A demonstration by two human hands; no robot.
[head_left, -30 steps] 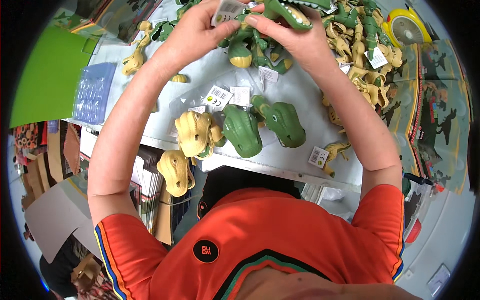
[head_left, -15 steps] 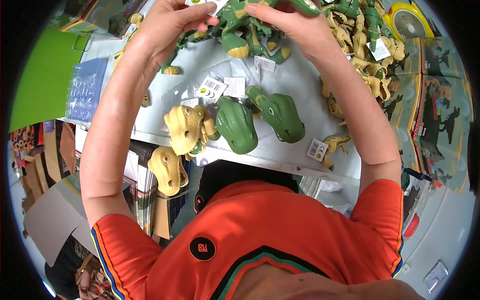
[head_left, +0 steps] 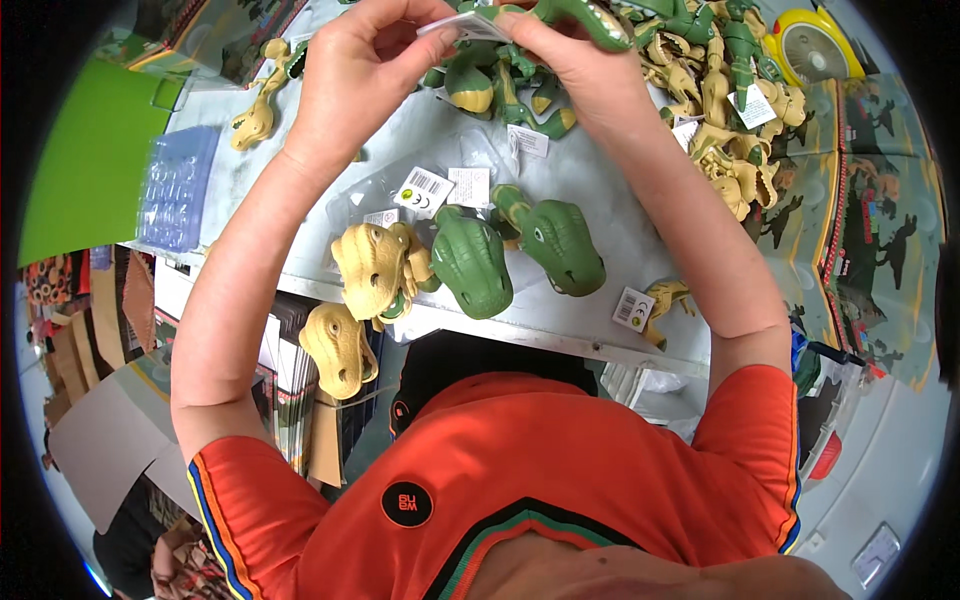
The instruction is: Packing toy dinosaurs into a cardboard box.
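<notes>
At the far edge of the table, my left hand (head_left: 368, 65) pinches a white paper tag (head_left: 468, 27) between thumb and fingers. My right hand (head_left: 592, 72) is closed around a green toy dinosaur (head_left: 592, 18), its thumb close to the tag; part of the toy runs out of the picture. More green dinosaur parts (head_left: 470, 85) lie beneath both hands. Nearer me, two green dinosaur heads (head_left: 472, 268) and a tan dinosaur head (head_left: 372, 268) rest on clear plastic with barcoded tags (head_left: 425, 190). Another tan head (head_left: 338, 350) hangs below the table's front edge.
A heap of tan and green dinosaurs (head_left: 715, 95) fills the far right, beside a yellow fan (head_left: 815, 50). Clear blister packaging (head_left: 178, 185) stands at left, near a tan dinosaur (head_left: 255, 120). Another tagged tan toy (head_left: 662, 308) lies by the front right edge.
My left hand has shifted slightly right, and the tag has tilted to a flatter angle. A green leg near my left wrist has moved mostly out of sight. My right hand keeps its grip.
</notes>
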